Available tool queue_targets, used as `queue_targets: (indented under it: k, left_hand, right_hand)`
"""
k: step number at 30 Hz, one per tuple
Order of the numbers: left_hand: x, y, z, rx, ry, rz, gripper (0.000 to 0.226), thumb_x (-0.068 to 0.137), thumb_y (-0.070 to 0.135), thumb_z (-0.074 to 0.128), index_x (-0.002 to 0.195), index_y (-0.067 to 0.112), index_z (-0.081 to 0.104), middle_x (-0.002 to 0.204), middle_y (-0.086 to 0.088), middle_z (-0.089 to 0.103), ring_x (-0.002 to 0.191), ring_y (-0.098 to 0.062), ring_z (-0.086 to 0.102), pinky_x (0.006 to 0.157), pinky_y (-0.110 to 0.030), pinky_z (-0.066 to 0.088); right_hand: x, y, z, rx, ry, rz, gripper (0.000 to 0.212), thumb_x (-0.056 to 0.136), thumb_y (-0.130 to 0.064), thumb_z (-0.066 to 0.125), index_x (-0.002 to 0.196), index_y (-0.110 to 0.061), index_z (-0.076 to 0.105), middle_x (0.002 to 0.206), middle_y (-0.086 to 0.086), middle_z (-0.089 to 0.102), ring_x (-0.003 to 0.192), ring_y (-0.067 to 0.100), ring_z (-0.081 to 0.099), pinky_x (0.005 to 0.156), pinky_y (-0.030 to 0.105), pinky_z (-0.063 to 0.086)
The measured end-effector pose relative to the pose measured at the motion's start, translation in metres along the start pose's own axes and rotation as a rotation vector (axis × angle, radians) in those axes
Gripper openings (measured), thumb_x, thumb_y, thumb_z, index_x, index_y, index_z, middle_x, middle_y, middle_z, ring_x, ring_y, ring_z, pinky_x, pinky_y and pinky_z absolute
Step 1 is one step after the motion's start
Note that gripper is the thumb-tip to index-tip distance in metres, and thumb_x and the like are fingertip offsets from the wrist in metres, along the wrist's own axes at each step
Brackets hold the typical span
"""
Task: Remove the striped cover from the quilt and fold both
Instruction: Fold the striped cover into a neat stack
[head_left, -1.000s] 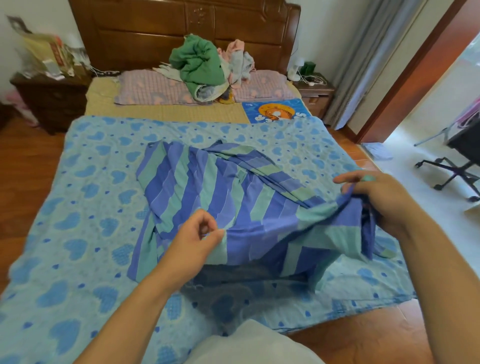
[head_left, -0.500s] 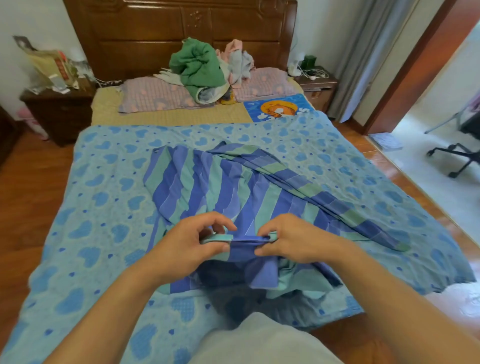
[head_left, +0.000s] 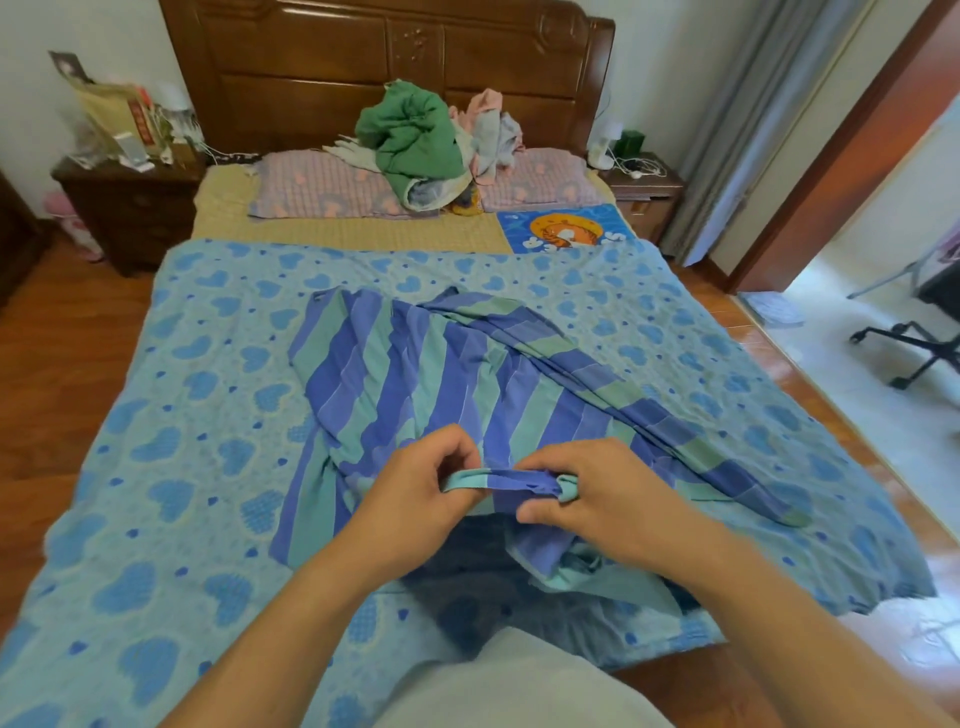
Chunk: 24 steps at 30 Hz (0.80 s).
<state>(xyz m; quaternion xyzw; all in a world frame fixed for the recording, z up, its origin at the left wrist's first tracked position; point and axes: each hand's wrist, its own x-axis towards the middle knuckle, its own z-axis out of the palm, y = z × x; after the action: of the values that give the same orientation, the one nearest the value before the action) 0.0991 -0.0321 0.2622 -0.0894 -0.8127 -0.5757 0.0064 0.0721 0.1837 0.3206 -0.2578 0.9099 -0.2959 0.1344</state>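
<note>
Head: striped cover (head_left: 415, 374) edge between hands.

Blue-green striped cover (head_left: 426, 374) on blue heart-patterned quilt (head_left: 197, 467).

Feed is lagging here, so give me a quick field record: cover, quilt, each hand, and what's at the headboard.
striped cover: off the quilt, lying loosely on top, near edge gathered
quilt: heart print, spread flat over bed
left hand: pinches cover's near edge
right hand: pinches same edge, close beside left
headboard end: green bundle on pillows
</note>
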Motion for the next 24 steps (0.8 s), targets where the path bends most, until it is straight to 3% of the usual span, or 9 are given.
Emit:
queue_targets:
  k: [2, 5, 7, 11, 13, 15, 18, 21, 24]
  left_hand:
    - [0.001, 0.003, 0.001, 0.025, -0.036, 0.02, 0.018, 0.086, 0.021, 0.071, 0.081, 0.025, 0.055, 0.066, 0.012, 0.053, 0.057, -0.004, 0.043, 0.054, -0.013, 0.036]
    - [0.003, -0.004, -0.002, 0.07, -0.134, 0.029, 0.015, 0.087, 0.025, 0.072, 0.084, 0.027, 0.058, 0.074, 0.009, 0.059, 0.062, -0.006, 0.048, 0.057, -0.016, 0.039]
    - [0.003, -0.021, -0.003, 0.181, -0.12, 0.046, 0.018, 0.086, 0.015, 0.066, 0.083, 0.03, 0.056, 0.08, 0.01, 0.057, 0.069, -0.007, 0.05, 0.061, -0.022, 0.038]
    - [0.011, -0.06, 0.006, 0.35, 0.322, -0.114, 0.023, 0.079, 0.01, 0.064, 0.08, 0.03, 0.053, 0.087, 0.013, 0.052, 0.081, -0.008, 0.049, 0.066, -0.029, 0.037]
    - [0.02, -0.076, 0.013, 0.444, 0.541, -0.205, 0.022, 0.078, 0.008, 0.066, 0.091, 0.025, 0.06, 0.099, 0.005, 0.054, 0.094, -0.02, 0.048, 0.077, -0.033, 0.04]
    - [0.031, -0.09, 0.015, 0.459, 0.597, -0.319, 0.031, 0.08, 0.008, 0.066, 0.108, 0.02, 0.063, 0.111, -0.003, 0.052, 0.103, -0.026, 0.047, 0.086, -0.037, 0.041]
    - [0.048, -0.103, 0.012, 0.285, 0.485, -0.425, 0.036, 0.085, 0.006, 0.06, 0.118, 0.019, 0.064, 0.115, -0.006, 0.059, 0.103, -0.029, 0.058, 0.085, -0.036, 0.047]
    - [0.053, -0.113, 0.008, 0.26, 0.333, -0.303, 0.021, 0.092, 0.007, 0.057, 0.1, 0.02, 0.071, 0.086, 0.003, 0.067, 0.079, -0.023, 0.06, 0.063, -0.031, 0.041]
    - [0.041, -0.121, 0.0, 0.374, 0.048, -0.153, 0.023, 0.097, 0.022, 0.055, 0.076, 0.015, 0.063, 0.069, 0.003, 0.059, 0.067, -0.019, 0.055, 0.064, -0.035, 0.044]
  right_hand:
    - [-0.004, -0.001, 0.004, 0.007, -0.01, 0.01, 0.017, 0.082, -0.05, 0.072, 0.086, -0.033, 0.069, 0.068, -0.006, 0.062, 0.062, 0.012, 0.053, 0.057, 0.023, 0.04]
    - [-0.009, -0.004, -0.006, 0.092, 0.107, 0.009, 0.015, 0.088, -0.039, 0.07, 0.076, -0.03, 0.072, 0.066, -0.002, 0.065, 0.06, 0.016, 0.054, 0.056, 0.023, 0.04]
    - [-0.015, -0.006, -0.018, 0.185, 0.227, -0.014, 0.016, 0.088, -0.037, 0.069, 0.075, -0.029, 0.074, 0.071, -0.004, 0.066, 0.065, 0.014, 0.059, 0.06, 0.022, 0.044]
    - [-0.026, -0.012, -0.042, 0.294, 0.517, -0.056, 0.019, 0.085, -0.036, 0.061, 0.081, -0.024, 0.075, 0.092, -0.009, 0.07, 0.087, 0.002, 0.065, 0.076, 0.01, 0.043]
    - [-0.03, -0.014, -0.053, 0.409, 0.636, -0.035, 0.018, 0.085, -0.037, 0.06, 0.085, -0.026, 0.075, 0.086, -0.007, 0.072, 0.081, -0.002, 0.064, 0.073, 0.012, 0.046]
    - [-0.033, -0.015, -0.064, 0.487, 0.753, -0.052, 0.017, 0.087, -0.036, 0.061, 0.084, -0.029, 0.076, 0.08, -0.01, 0.071, 0.076, -0.001, 0.062, 0.07, 0.014, 0.048]
    - [-0.036, -0.019, -0.085, 0.51, 0.864, -0.074, 0.017, 0.087, -0.043, 0.062, 0.087, -0.034, 0.077, 0.081, -0.016, 0.071, 0.077, -0.001, 0.061, 0.071, 0.015, 0.049]
    - [-0.035, -0.016, -0.108, 0.497, 0.957, -0.05, 0.015, 0.091, -0.041, 0.065, 0.09, -0.031, 0.077, 0.084, -0.01, 0.072, 0.081, 0.008, 0.061, 0.075, 0.025, 0.051]
    - [-0.034, -0.007, -0.126, 0.496, 1.022, 0.03, 0.014, 0.093, -0.031, 0.064, 0.091, -0.024, 0.077, 0.081, -0.006, 0.07, 0.077, 0.011, 0.059, 0.073, 0.03, 0.05]
